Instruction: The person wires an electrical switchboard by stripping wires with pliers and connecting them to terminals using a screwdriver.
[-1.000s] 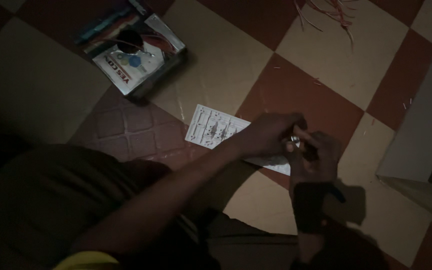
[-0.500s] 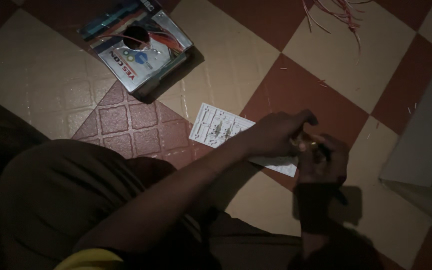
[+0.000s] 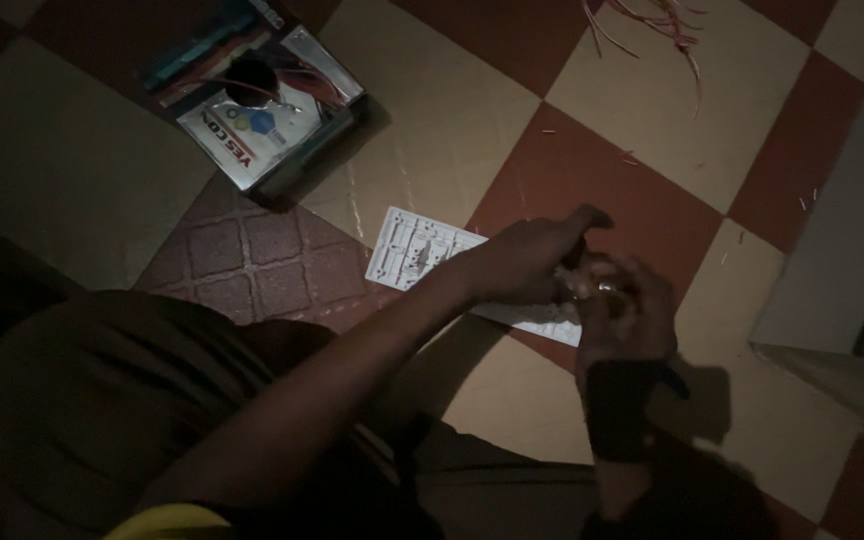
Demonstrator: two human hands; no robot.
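Where both hands meet above the white switch plate (image 3: 422, 252), which lies flat on the checkered floor (image 3: 432, 150) partly under the wrists, a small shiny part (image 3: 602, 290) sits between the fingertips; what it is cannot be told in the dim light. The left hand (image 3: 532, 262) curls loosely over it from the left, and the right hand (image 3: 620, 308) pinches it closed, steadying it from below. An open box (image 3: 257, 105) of supplies lies well apart at upper left; red wire strands (image 3: 652, 25) lie at top.
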